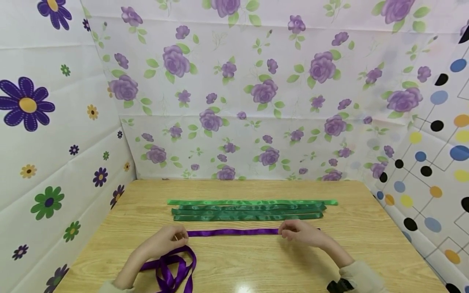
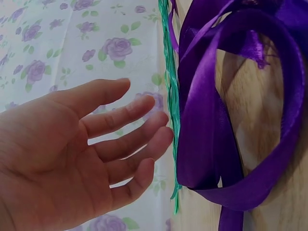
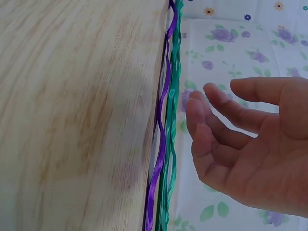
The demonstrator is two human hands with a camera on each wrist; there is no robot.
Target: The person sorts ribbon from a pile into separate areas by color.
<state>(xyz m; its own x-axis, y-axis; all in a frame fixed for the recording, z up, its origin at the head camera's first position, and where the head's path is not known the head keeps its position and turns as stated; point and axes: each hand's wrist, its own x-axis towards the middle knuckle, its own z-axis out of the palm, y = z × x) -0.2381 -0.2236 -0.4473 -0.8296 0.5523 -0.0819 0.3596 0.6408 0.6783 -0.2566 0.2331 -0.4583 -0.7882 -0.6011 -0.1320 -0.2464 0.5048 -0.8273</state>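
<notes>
A narrow purple ribbon (image 1: 232, 232) lies stretched across the wooden table, left to right. My left hand (image 1: 165, 241) is at its left end, fingers loosely bent with nothing between them in the left wrist view. Below that hand lies a loose, looped heap of purple ribbon (image 2: 199, 115). Over the right part of the straight ribbon is my right hand (image 1: 301, 233), overlapping it in the head view. The right wrist view shows its fingers (image 3: 204, 144) relaxed and apart from the purple ribbon (image 3: 161, 125).
Just behind the purple ribbon, several dark green ribbon strips (image 1: 249, 212) lie side by side, with a brighter green strip (image 1: 253, 202) farthest back. A flowered cloth (image 1: 242, 134) stands behind the wooden table (image 1: 242, 260), and patterned cloths hang at both sides.
</notes>
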